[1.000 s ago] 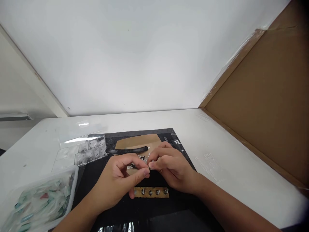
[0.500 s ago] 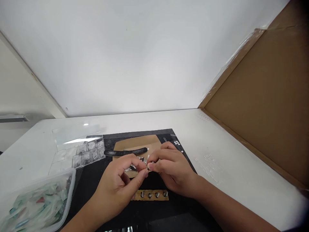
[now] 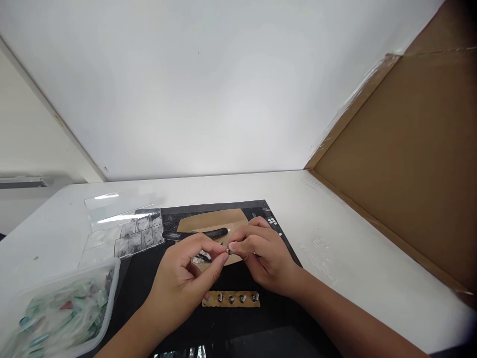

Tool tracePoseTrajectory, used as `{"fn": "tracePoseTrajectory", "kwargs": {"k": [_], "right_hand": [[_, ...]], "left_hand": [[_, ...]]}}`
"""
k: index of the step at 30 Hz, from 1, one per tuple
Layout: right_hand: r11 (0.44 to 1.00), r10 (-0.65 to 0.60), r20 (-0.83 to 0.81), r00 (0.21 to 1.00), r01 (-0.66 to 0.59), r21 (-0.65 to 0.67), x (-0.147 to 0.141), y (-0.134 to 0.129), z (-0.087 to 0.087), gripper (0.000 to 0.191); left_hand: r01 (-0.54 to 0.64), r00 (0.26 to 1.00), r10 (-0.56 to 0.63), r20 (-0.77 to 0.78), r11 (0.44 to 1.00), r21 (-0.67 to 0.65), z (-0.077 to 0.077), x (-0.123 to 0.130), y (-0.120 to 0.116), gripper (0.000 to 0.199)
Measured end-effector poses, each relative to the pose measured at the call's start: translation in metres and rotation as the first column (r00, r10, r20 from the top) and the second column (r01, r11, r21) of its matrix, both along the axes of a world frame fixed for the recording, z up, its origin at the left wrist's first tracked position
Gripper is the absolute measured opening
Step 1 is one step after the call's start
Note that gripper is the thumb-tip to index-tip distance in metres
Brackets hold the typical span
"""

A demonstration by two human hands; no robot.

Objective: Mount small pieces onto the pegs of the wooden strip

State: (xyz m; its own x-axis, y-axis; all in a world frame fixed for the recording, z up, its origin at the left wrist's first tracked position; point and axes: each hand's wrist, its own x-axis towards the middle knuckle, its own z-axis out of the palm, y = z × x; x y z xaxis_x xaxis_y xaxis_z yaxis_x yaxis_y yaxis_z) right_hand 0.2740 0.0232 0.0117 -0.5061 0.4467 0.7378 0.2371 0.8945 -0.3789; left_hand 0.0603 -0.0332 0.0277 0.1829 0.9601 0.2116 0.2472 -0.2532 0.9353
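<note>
My left hand [image 3: 190, 273] is closed, with thumb and index finger pinching a tiny pale piece [image 3: 227, 251]. My right hand [image 3: 263, 253] meets it from the other side, its thumb and index fingertip closed on the same piece. The fingertips hide most of it, so its kind is unclear. Below the hands lies a brown strip [image 3: 236, 304] bearing several small upright clips or stands. Behind the fingers is brown paper [image 3: 231, 219] with small white and black scraps [image 3: 202, 257] on it. A curved black nail file [image 3: 179, 235] lies across the paper's left part.
A black mat [image 3: 231, 333] lies under the work. To the left are an open clear compartment box [image 3: 139, 237] of small pieces and a white tub [image 3: 115, 283] of plastic bags. White dots [image 3: 272, 221] sit at the mat's right edge. A cardboard panel [image 3: 402, 174] stands right.
Both hands keep their pinch, with only slight finger movement around the piece. The whole view has shifted a little.
</note>
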Motion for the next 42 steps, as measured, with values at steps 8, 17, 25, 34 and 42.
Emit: {"fn": "tracePoseTrajectory", "kwargs": {"k": [8, 17, 25, 34, 42], "right_hand": [[0.995, -0.05, 0.022, 0.998, 0.048, 0.091, -0.002, -0.003, -0.002, 0.023], [0.994, -0.081, 0.045, 0.996, 0.077, 0.077, -0.003, -0.005, -0.003, 0.025], [0.982, -0.181, 0.026, 0.983, 0.18, 0.057, -0.011, -0.011, -0.003, 0.019], [0.98, -0.191, -0.054, 0.98, 0.187, -0.073, -0.013, -0.014, -0.002, 0.011], [0.958, -0.088, -0.052, 0.995, 0.07, -0.279, -0.01, -0.016, 0.002, 0.008]], "left_hand": [[0.024, 1.0, -0.024, -0.01, 1.0, 0.016, -0.003, 0.001, 0.0, 0.014], [-0.011, 0.99, 0.035, -0.135, 0.985, 0.173, -0.004, 0.003, -0.001, 0.009], [-0.033, 0.984, 0.085, -0.156, 0.95, 0.312, -0.01, 0.001, 0.003, 0.013], [0.019, 0.988, 0.045, -0.149, 0.915, 0.403, -0.011, 0.0, 0.004, 0.014], [0.025, 0.975, 0.077, -0.209, 0.893, 0.448, -0.009, -0.004, 0.008, 0.02]]}}
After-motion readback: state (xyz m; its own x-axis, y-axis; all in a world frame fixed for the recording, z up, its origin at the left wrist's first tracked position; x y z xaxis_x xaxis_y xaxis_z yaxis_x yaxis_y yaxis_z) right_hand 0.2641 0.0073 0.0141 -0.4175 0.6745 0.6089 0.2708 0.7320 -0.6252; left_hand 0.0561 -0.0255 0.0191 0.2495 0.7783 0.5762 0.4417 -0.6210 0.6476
